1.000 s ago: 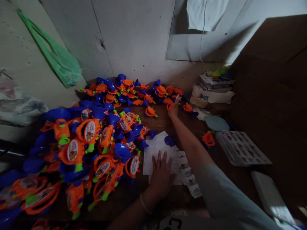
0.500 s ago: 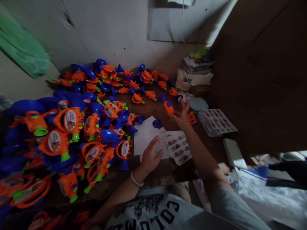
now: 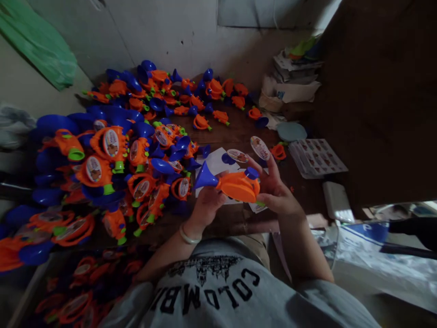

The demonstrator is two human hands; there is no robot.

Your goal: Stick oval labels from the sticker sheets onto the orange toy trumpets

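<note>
Between my hands is a toy trumpet [image 3: 239,187], orange with a blue bell pointing left and a blue knob on top. My right hand [image 3: 282,193] grips its green mouthpiece end, thumb below. An oval sticker [image 3: 260,148] clings to the raised fingertips of that hand. Another oval sticker [image 3: 237,156] sits at a second fingertip. My left hand [image 3: 208,205] is curled under the trumpet near the bell, its fingers partly hidden behind it. Beneath are white sheets [image 3: 218,157] and a partly covered sticker sheet [image 3: 257,207].
Many stickered trumpets are heaped [image 3: 112,155] at the left, with more trumpets [image 3: 201,121] along the wall. At the right lie a stack of sticker sheets [image 3: 317,157], a pale blue round lid [image 3: 292,131] and a loose orange part [image 3: 278,151]. A dark panel [image 3: 385,105] rises beyond.
My right hand has brought the trumpet nearer and turned it bell-left. Oval stickers now show on its fingertips. My left hand has risen from the sheets to the trumpet.
</note>
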